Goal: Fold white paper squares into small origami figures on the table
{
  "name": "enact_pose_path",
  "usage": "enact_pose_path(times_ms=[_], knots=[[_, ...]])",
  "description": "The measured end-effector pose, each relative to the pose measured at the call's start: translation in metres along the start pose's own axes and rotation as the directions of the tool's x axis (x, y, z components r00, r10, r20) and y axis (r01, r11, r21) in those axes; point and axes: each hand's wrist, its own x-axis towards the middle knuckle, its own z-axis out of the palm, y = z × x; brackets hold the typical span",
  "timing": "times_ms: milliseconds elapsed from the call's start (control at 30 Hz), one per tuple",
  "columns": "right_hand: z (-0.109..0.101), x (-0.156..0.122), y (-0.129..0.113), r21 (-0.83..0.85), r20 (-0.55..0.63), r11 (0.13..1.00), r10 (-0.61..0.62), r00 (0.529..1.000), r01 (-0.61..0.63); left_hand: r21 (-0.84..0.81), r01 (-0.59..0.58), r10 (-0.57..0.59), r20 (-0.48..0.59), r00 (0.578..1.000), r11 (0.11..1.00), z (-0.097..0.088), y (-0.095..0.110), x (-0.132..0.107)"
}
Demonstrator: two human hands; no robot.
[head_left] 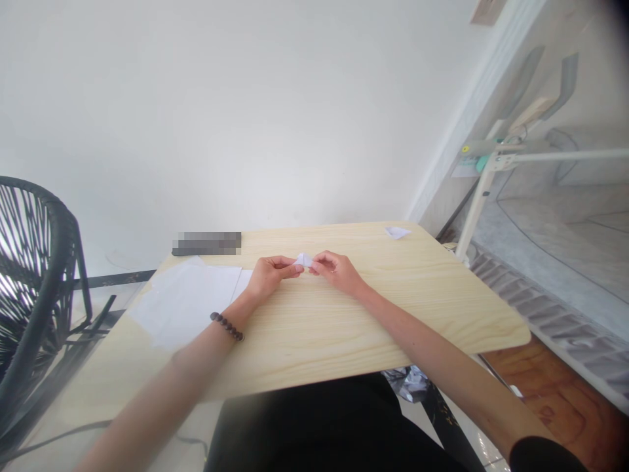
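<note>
A small folded piece of white paper (303,259) is held over the middle of the table. My left hand (272,274) pinches its left corner between thumb and fingers; a dark bead bracelet circles that wrist. On the opposite corner, my right hand (338,269) pinches the paper the same way. The paper comes to a low peak between the hands, with a crease down its middle. Several loose white sheets (189,301) lie beneath and left of my left forearm. Another small folded white paper (398,232) rests near the table's far right corner.
The light wooden table (314,341) stands against a white wall. A dark, partly blurred-out object (206,244) lies at its back left edge. To the left is a black woven chair (54,262); at the right, a white metal frame (476,210).
</note>
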Motion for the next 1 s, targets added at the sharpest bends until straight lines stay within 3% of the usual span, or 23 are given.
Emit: enact_pose_path(times_ms=[133, 400, 800, 900, 1000], knots=[[-0.0003, -0.0004, -0.0028, -0.033, -0.002, 0.999, 0.000, 1.000, 0.000, -0.022, -0.006, 0.006, -0.013, 1.000, 1.000, 0.0020, 0.0001, -0.0006], [0.0019, 0.0010, -0.0016, 0.044, -0.070, 0.998, 0.038, 0.997, -0.035, -0.085, 0.012, -0.014, -0.027, 1.000, 0.996, 0.0082, 0.0043, -0.0026], [0.0049, 0.0039, 0.0036, 0.162, -0.081, 0.986, 0.058, 0.995, -0.044, -0.167, 0.045, -0.051, -0.031, 0.998, 0.985, 0.0084, 0.0018, 0.0000], [0.0047, 0.0040, 0.0038, 0.192, -0.059, 0.980, 0.062, 0.996, -0.049, -0.120, 0.016, -0.018, -0.012, 1.000, 0.993, 0.0075, 0.0023, -0.0005], [0.0032, 0.0037, 0.0043, 0.203, -0.027, 0.977, 0.069, 0.997, -0.062, 0.086, -0.079, 0.078, 0.018, 0.997, 0.993, 0.0050, 0.0040, -0.0017]])
